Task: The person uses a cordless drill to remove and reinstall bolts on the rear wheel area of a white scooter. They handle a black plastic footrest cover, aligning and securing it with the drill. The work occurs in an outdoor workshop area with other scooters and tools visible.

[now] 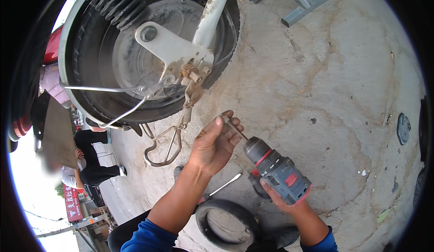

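A black and grey cordless drill (282,177) with red trim is in my right hand (276,198), its chuck tilted up toward the left. A long thin bit (238,131) sticks out of the chuck. My left hand (216,143) is palm-up, thumb and fingers closed around the far end of that bit; its very tip is partly hidden. Above my left hand is a wheel (149,58) with a black tyre, under a white metal swing arm bracket (174,46) with a rusty bolt and a small spring (186,114). A bent metal kickstand (167,148) hangs beneath the wheel.
On the cracked concrete floor (325,103) a black tyre (205,218) lies by my feet, with a screwdriver (225,184) beside it. A grey metal frame (305,10) stands at the far right, and a flat dark piece (403,128) lies near the right rim. Another person (92,155) sits at the left.
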A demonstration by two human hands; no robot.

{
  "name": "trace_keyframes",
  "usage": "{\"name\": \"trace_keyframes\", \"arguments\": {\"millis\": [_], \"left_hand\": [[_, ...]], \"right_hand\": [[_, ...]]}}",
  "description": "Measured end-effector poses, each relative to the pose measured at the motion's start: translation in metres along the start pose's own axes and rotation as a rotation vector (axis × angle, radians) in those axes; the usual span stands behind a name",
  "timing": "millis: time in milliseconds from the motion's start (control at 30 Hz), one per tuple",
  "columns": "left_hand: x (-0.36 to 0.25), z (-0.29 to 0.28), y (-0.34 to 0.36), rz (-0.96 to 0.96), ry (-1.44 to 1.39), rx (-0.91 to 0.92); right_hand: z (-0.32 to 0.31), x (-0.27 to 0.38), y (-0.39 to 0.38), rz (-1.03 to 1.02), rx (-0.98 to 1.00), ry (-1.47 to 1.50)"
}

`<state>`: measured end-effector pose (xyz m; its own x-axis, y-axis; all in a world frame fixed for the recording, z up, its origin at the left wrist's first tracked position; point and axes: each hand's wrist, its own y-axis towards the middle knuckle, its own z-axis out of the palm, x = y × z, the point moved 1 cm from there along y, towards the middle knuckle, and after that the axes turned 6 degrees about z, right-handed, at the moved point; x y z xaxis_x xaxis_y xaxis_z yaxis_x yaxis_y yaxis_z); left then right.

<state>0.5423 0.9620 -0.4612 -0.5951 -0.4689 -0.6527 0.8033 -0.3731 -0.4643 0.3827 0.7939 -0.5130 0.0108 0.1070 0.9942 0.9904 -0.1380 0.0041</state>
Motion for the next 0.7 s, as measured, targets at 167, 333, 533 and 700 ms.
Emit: {"name": "trace_keyframes", "arguments": {"millis": [167,333,533,700], "left_hand": [[-0.004,0.021,0.005,0.169,-0.017,-0.037],[-0.013,0.04,0.018,0.292,-0.073,-0.088],[-0.019,0.051,0.026,0.282,-0.264,-0.007],[-0.014,0.045,0.027,0.29,-0.196,-0.064]], "right_hand": [[-0.004,-0.011,0.028,-0.057,-0.001,0.079],[-0.003,-0.007,0.056,-0.11,-0.012,0.144],[0.001,-0.001,0.075,-0.063,-0.016,0.156],[0.003,0.006,0.081,-0.088,-0.044,0.107]]}}
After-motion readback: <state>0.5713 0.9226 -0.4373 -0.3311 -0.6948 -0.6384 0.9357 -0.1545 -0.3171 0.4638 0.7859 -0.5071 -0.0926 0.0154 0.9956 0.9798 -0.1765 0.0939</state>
